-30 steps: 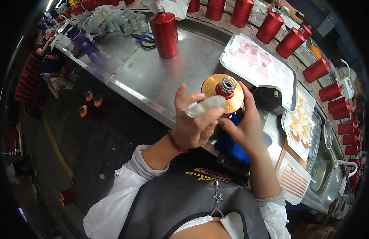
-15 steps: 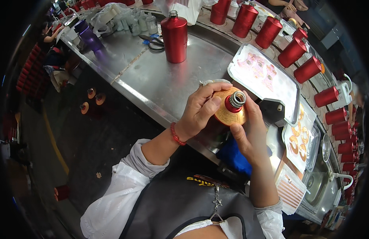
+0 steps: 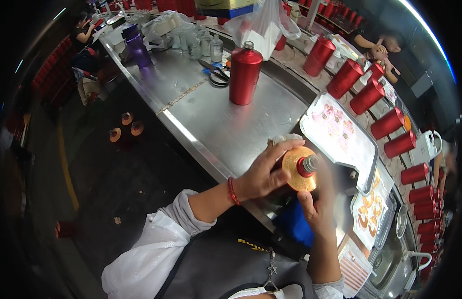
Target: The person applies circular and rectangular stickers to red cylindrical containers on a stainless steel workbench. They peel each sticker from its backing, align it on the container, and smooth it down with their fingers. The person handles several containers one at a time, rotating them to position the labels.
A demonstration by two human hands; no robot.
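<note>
Between my two hands is a red bottle with a gold shoulder [image 3: 294,178], its bare threaded neck tipped up and to the right. My left hand [image 3: 263,175], with a red bracelet at the wrist, wraps the bottle's left side, the thumb over the gold ring-shaped shoulder. Fingers and thumb of my right hand [image 3: 319,207] close round the other side, partly smeared by motion. Most of the bottle's body is hidden. Something whitish, like a cloth [image 3: 285,138], shows just beyond my left fingers. Farther off, a plain red bottle [image 3: 245,77] stands upright on the metal table [image 3: 211,117].
Black-handled scissors [image 3: 217,74], clear glass bottles [image 3: 205,44] and a purple bottle [image 3: 137,47] lie or stand farther left. To the right are a white tray with pink pieces [image 3: 318,119], gold rings on a sheet [image 3: 363,217] and a sink [image 3: 390,264]. Red bottles [image 3: 366,97] line the conveyor.
The whole view has shifted, so the table and standing bottle sit lower and farther right. The held bottle's neck now leans more to the right. Both hands still grip it.
</note>
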